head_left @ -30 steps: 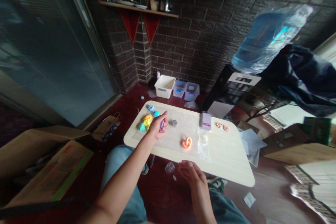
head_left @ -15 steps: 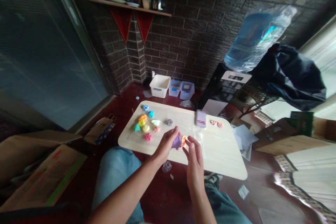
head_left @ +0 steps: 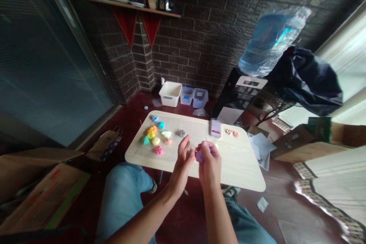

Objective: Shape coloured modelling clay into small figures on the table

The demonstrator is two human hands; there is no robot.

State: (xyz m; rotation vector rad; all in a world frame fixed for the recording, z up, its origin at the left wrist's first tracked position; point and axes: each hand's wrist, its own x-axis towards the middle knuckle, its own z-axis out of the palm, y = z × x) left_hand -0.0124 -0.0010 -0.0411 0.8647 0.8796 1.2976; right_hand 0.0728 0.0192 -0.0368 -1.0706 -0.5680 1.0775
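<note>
though half hidden, purple lump [head_left: 201, 156] in pinch of right hand [head_left: 210, 163], left hand [head_left: 183, 161] (seemingly open)

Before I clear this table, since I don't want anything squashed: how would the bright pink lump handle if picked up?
The bright pink lump looks like soft putty, so it may dent when pinched. Its bumpy, uneven outline suggests it is unlikely to roll.

Plastic-wrapped water bottle [head_left: 264, 44] sat on the dispenser [head_left: 238, 93]. White bin [head_left: 170, 95] stood beside two clear bins [head_left: 187, 95], near the brick wall [head_left: 197, 42]. Red pennants [head_left: 125, 24] hung under the shelf [head_left: 133, 6]. Paper bag [head_left: 103, 144] was on the floor [head_left: 183, 213], left side.
</note>
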